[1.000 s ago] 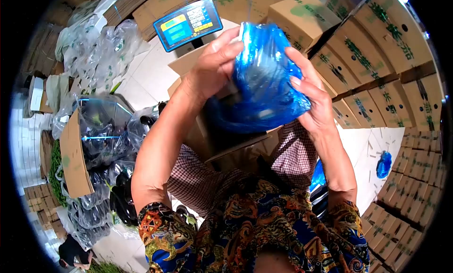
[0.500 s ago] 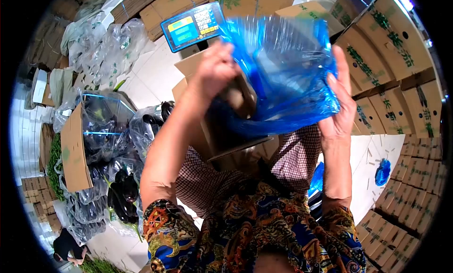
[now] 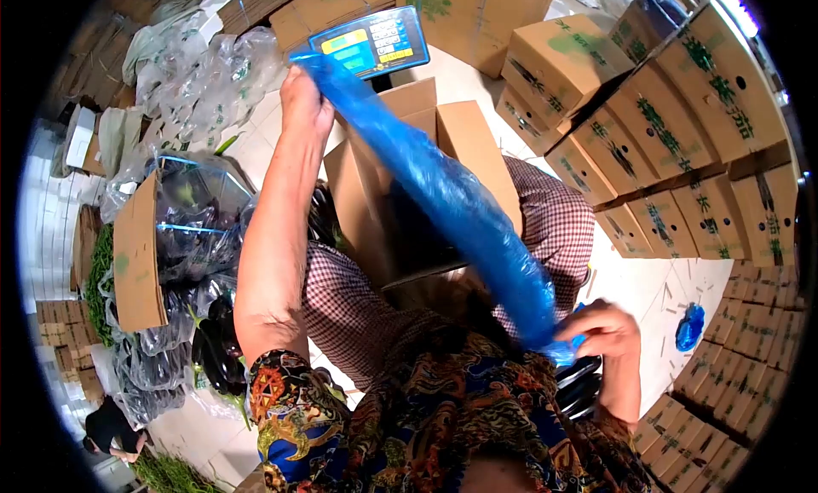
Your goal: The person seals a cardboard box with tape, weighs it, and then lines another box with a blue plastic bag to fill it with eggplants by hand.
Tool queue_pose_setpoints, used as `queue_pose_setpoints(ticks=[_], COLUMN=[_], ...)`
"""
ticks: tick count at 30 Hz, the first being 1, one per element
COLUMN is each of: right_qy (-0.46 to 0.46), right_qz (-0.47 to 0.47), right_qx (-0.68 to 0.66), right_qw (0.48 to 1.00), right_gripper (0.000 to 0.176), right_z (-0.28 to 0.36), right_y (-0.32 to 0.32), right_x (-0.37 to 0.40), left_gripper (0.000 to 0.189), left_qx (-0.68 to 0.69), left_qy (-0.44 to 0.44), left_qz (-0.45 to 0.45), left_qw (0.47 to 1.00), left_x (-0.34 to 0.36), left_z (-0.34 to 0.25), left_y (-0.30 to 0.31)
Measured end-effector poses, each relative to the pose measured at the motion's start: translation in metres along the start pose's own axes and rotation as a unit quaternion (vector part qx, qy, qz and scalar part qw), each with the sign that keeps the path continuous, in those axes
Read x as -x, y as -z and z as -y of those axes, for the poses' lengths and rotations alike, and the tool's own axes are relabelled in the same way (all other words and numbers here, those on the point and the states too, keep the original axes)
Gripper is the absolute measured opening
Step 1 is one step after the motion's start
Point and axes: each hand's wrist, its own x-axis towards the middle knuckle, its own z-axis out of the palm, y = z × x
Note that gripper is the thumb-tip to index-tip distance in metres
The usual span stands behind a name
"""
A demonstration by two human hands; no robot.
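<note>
A blue plastic bag [image 3: 443,190] is pulled out long and narrow, slanting across my lap. My left hand [image 3: 307,101] is closed on its upper end, just below the scale. At the lower end my right hand [image 3: 605,327] pinches the bag near my right knee, slightly blurred. Beneath the stretched plastic an open cardboard box [image 3: 362,190] stands between my legs with its flaps up. The bag covers part of the box's dark inside, so its contents are hard to make out.
A digital scale [image 3: 371,41] stands beyond the box. On the left are bagged eggplants [image 3: 217,348], clear plastic bags [image 3: 213,75] and a cardboard sheet [image 3: 136,259]. Stacked cartons [image 3: 673,109] line the right, near a blue bundle [image 3: 689,327] on the floor. Another person [image 3: 115,429] crouches at lower left.
The bag has gone from spread wide above the box to a long strip. My left hand has moved up and left, my right hand down toward my body.
</note>
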Motion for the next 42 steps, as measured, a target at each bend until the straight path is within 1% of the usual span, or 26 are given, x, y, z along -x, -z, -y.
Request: queue_pose_setpoints(ticks=[1,2,3,4,5,7,9,10,11,13,14,15,17,18,21,22,25,27,29,32,35,36,37,39,40,42], right_qy=[-0.117,-0.175,-0.229,-0.232,-0.259,-0.166,-0.073,-0.048,-0.023,0.056,0.057,0.057,0.08,0.089,0.131,0.107,0.109,0.077,0.087,0.072,0.057,0.056,0.056,0.055,0.066,0.057], right_qz=[0.05,0.036,0.018,-0.05,-0.089,-0.172,-0.213,-0.215,-0.217,-0.195,-0.211,-0.224,-0.193,-0.175,-0.214,-0.224,-0.239,-0.231,-0.259,-0.291,-0.313,-0.303,-0.291,-0.263,-0.25,-0.206], right_qx=[0.025,0.171,0.313,0.312,0.282,0.194,0.132,0.136,0.139,0.056,-0.032,-0.119,-0.175,-0.202,-0.105,-0.143,-0.218,-0.14,-0.125,-0.207,-0.187,-0.211,-0.235,-0.281,-0.3,-0.356], right_qw=[0.992,0.969,0.922,0.92,0.92,0.951,0.965,0.966,0.966,0.978,0.975,0.966,0.962,0.96,0.962,0.958,0.94,0.96,0.954,0.931,0.929,0.927,0.926,0.921,0.918,0.91], right_gripper=[0.03,0.029,0.029,0.027,0.024,0.025,0.032,0.035,0.039,0.04,0.033,0.028,0.02,0.017,0.016,0.022,0.026,0.027,0.023,0.019,0.021,0.021,0.022,0.023,0.023,0.024], right_z=[-0.006,-0.005,-0.004,-0.006,0.016,0.029,0.045,0.048,0.05,0.033,0.035,0.039,0.044,0.046,0.061,0.06,0.061,0.054,0.043,0.043,0.025,0.02,0.016,0.01,0.006,-0.009], right_y=[-0.002,-0.006,-0.01,-0.009,-0.011,-0.003,-0.005,-0.009,-0.012,-0.005,-0.009,-0.011,-0.006,-0.006,-0.007,-0.002,0.007,0.005,0.008,0.013,0.02,0.02,0.018,0.013,0.011,0.023], right_x=[0.005,0.01,0.014,0.02,0.004,-0.018,-0.06,-0.084,-0.108,-0.159,-0.184,-0.206,-0.235,-0.242,-0.244,-0.245,-0.242,-0.241,-0.25,-0.245,-0.243,-0.243,-0.244,-0.248,-0.248,-0.249], left_gripper=[0.011,0.012,0.011,0.01,0.01,0.01,0.009,0.01,0.011,0.013,0.011,0.011,0.011,0.01,0.012,0.013,0.013,0.014,0.016,0.018,0.02,0.021,0.021,0.019,0.026,0.025], left_qx=[-0.048,-0.096,-0.14,-0.188,-0.234,-0.28,-0.399,-0.382,-0.385,-0.394,-0.406,-0.399,-0.387,-0.412,-0.354,-0.342,-0.329,-0.325,-0.328,-0.383,-0.442,-0.432,-0.432,-0.302,-0.273,-0.244], left_qy=[-0.035,-0.068,-0.076,-0.098,-0.121,-0.143,-0.21,-0.211,-0.228,-0.264,-0.255,-0.245,-0.226,-0.241,-0.227,-0.22,-0.21,-0.212,-0.221,-0.386,-0.309,-0.224,-0.175,-0.08,-0.045,0.052], left_qz=[0.017,0.036,0.033,0.054,0.077,0.091,0.098,0.105,0.119,0.142,0.184,0.204,0.242,0.239,0.194,0.182,0.156,0.167,0.17,0.064,0.041,0.044,0.05,0.07,0.076,0.111], left_qw=[0.998,0.992,0.987,0.976,0.962,0.945,0.887,0.894,0.886,0.869,0.858,0.86,0.861,0.846,0.887,0.895,0.907,0.906,0.902,0.837,0.841,0.872,0.883,0.947,0.958,0.962], left_x=[0.016,0.033,0.044,0.049,0.053,0.069,0.082,0.089,0.094,0.101,0.11,0.114,0.119,0.119,0.112,0.109,0.108,0.108,0.105,0.096,0.128,0.14,0.144,0.147,0.139,0.134], left_z=[-0.001,-0.002,0.0,0.002,0.005,0.007,0.004,0.001,-0.003,-0.014,-0.023,-0.028,-0.036,-0.039,-0.039,-0.037,-0.027,-0.014,-0.002,0.003,-0.001,0.002,0.012,0.031,0.042,0.037], left_y=[-0.011,-0.028,-0.04,-0.047,-0.056,-0.082,-0.108,-0.124,-0.137,-0.158,-0.167,-0.173,-0.182,-0.183,-0.176,-0.171,-0.163,-0.162,-0.16,-0.147,-0.131,-0.132,-0.128,-0.127,-0.118,-0.111])
